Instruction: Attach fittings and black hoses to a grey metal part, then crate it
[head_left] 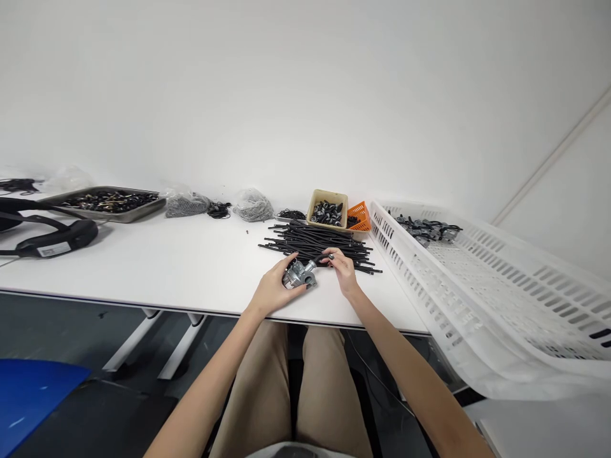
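Note:
My left hand (274, 284) grips a small grey metal part (300, 274) that rests on the white table (191, 267) near its front edge. My right hand (342, 268) pinches a short black hose (321, 258) that curves from my fingers into the top of the metal part. Just behind both hands lies a pile of black hoses (319, 243).
A tan bin (327, 210) and an orange basket (359, 216) of small parts stand behind the pile. A large white crate (482, 286) with finished grey assemblies (424, 228) sits at right. At left are a metal tray (107, 202), bags of parts and a black headset (52, 238).

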`<state>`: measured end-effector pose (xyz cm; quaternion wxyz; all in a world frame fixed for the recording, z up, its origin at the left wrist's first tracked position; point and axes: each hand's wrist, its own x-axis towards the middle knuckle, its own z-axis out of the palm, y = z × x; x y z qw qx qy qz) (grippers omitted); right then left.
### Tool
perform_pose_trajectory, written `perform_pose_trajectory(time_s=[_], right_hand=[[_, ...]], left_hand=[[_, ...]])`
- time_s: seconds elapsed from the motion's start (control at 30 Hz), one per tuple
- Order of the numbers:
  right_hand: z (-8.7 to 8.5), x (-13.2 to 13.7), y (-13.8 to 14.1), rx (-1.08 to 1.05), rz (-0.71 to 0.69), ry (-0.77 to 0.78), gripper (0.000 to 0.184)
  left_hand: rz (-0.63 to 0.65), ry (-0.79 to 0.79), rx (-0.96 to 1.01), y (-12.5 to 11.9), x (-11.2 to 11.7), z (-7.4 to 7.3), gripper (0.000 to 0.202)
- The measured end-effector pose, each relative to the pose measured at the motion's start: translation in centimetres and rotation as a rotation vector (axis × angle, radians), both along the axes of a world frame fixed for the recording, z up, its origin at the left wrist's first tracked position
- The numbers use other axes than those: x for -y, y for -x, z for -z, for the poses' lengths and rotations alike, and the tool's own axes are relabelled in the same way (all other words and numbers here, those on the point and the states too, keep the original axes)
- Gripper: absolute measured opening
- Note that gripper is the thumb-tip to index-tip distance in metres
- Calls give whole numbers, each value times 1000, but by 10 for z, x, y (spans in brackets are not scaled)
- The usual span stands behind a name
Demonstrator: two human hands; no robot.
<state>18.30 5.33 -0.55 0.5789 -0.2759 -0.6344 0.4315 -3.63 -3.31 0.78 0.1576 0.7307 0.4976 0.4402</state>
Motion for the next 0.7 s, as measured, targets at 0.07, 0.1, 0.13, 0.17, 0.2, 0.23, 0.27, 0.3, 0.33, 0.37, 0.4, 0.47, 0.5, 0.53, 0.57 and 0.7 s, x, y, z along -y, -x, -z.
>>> perform_pose_trajectory(time_s=[0.07, 0.1, 0.13, 0.17, 0.2, 0.23, 0.27, 0.3, 0.33, 0.37, 0.4, 0.47, 0.5, 0.53, 0.57, 0.7], right_hand=[[0, 0, 1, 8, -31, 3, 33], [2, 0, 3, 12, -54, 11, 32], [3, 0, 5, 18, -81, 23, 33], [5, -1, 7, 24, -109, 39, 35], [7, -2, 9, 30, -134, 58, 39], [10, -3, 11, 36, -153, 77, 42], [11, -4, 13, 41, -163, 93, 45], [13, -5, 14, 46, -165, 105, 49], [14, -6, 15, 50, -160, 112, 53], [14, -7, 15, 53, -152, 116, 57], [14, -7, 14, 57, -145, 116, 59], [12, -7, 12, 65, -141, 111, 56], [11, -7, 10, 70, -147, 108, 52], [10, -7, 9, 78, -159, 105, 49], [10, -8, 9, 86, -170, 104, 45], [13, -11, 10, 105, -182, 126, 41]], left_hand=[[1, 3, 4, 0, 0, 0, 79], [2, 5, 6, 1, 0, 0, 79], [3, 6, 9, 1, 0, 0, 79], [4, 5, 11, 1, 0, -1, 79], [6, 4, 13, 1, 0, -1, 79], [8, 2, 15, 0, 0, 0, 79], [11, -1, 16, 0, 0, 0, 79], [15, -6, 16, 0, 0, 0, 79], [19, -11, 14, 0, 0, 1, 79], [23, -16, 12, 0, 0, 1, 79], [26, -21, 10, 0, 0, 1, 78], [28, -27, 7, 0, 0, 2, 78], [26, -27, 6, 0, 0, 2, 78], [25, -27, 5, 0, 0, 1, 78], [24, -27, 4, 0, 0, 1, 78], [35, -31, -8, 0, 1, 0, 79]])
